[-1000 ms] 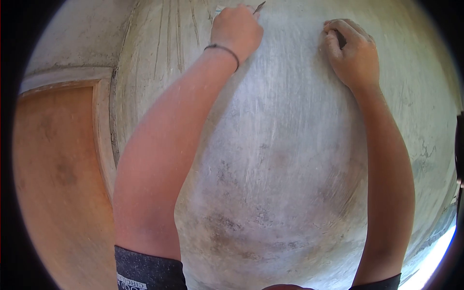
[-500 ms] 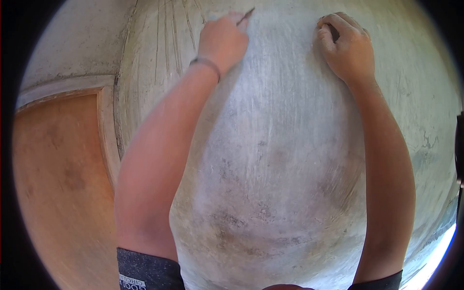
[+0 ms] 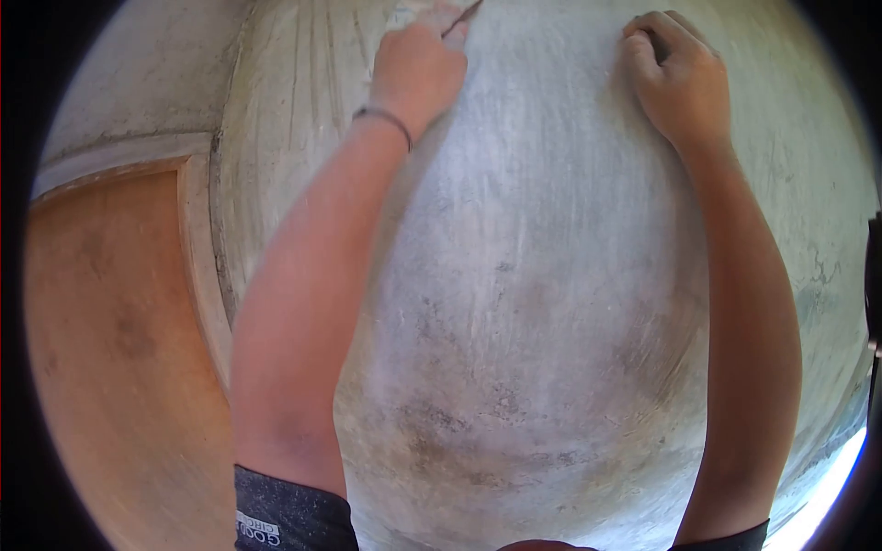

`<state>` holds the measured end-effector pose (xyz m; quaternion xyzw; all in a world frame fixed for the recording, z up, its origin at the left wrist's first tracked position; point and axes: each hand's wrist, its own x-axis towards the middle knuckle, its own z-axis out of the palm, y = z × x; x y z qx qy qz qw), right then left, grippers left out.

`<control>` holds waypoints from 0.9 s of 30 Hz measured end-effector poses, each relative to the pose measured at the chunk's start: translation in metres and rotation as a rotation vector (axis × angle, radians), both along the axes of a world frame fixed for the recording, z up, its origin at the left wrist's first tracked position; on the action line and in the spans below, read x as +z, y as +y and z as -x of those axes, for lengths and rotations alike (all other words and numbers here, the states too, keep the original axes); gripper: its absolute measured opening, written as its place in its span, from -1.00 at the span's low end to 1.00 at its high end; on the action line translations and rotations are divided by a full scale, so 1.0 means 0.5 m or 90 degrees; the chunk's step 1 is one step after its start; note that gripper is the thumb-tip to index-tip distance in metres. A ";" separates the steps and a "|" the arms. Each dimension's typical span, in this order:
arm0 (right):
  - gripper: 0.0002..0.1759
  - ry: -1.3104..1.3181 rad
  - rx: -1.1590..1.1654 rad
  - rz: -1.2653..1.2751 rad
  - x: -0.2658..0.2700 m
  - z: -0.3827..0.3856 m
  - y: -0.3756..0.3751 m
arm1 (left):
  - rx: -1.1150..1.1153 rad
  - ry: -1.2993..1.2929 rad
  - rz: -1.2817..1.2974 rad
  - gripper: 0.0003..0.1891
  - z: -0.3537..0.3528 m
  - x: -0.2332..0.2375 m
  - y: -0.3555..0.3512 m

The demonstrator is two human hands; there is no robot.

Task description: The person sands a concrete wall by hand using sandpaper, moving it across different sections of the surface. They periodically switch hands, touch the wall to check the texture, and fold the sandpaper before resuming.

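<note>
- High on the grey, streaked plaster wall (image 3: pixel 551 230), the left hand (image 3: pixel 418 73) works close to the surface, its grip closed around a thin, dark, pointed tool (image 3: pixel 473 9).
- The tool's tip juts up beyond the knuckles; whether it touches plaster I cannot tell. Steering it seems to call for a firm pinch.
- The right hand (image 3: pixel 684 83) is curled near the wall, well apart from the left, with a gap between thumb and fingers; whether it pinches anything is hidden.
- Long dark streaks (image 3: pixel 313 73) run down beside the left hand; darker blotches mottle the plaster lower down.
- Left, an orange-brown panel (image 3: pixel 119 321) sits within a pale frame (image 3: pixel 197 230); bright light enters lower right.
</note>
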<state>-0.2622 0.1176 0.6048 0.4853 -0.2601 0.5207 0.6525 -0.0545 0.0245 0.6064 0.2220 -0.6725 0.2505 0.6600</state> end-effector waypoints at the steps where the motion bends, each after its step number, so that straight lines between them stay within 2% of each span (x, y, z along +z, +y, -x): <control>1: -0.85 0.003 0.006 -0.003 0.002 0.002 0.001 | 0.006 0.003 -0.003 -0.65 -0.005 -0.025 -0.023; 3: -0.85 -0.012 -0.009 -0.015 0.000 -0.003 0.000 | -0.039 0.033 0.144 -0.65 -0.019 -0.067 -0.062; 5: -0.85 -0.003 -0.007 -0.011 0.003 -0.010 -0.004 | -0.009 0.027 0.104 -0.64 -0.029 -0.060 -0.048; 10: -0.85 -0.027 -0.020 -0.041 0.000 -0.011 0.008 | 0.022 0.022 0.075 -0.62 -0.005 0.059 -0.059; 12: -0.86 -0.013 -0.023 -0.007 -0.002 -0.008 0.006 | 0.059 0.022 0.161 -0.60 0.006 0.086 -0.108; 15: -0.86 -0.015 0.006 -0.008 0.002 -0.003 0.001 | 0.009 0.011 0.085 -0.60 -0.031 -0.022 -0.052; 18: -0.85 -0.042 0.037 -0.039 -0.005 -0.009 0.003 | -0.033 -0.012 0.040 -0.61 -0.069 -0.082 -0.059; 22: -0.85 -0.017 -0.007 -0.013 -0.004 -0.004 0.004 | 0.036 -0.003 0.063 -0.62 -0.060 0.008 -0.052; 24: -0.85 -0.020 -0.044 0.010 -0.004 -0.003 0.003 | 0.119 0.003 -0.032 -0.57 -0.050 0.056 -0.022; 27: -0.86 -0.055 -0.011 0.004 -0.008 -0.024 0.008 | 0.111 -0.003 0.021 -0.58 -0.053 0.005 -0.032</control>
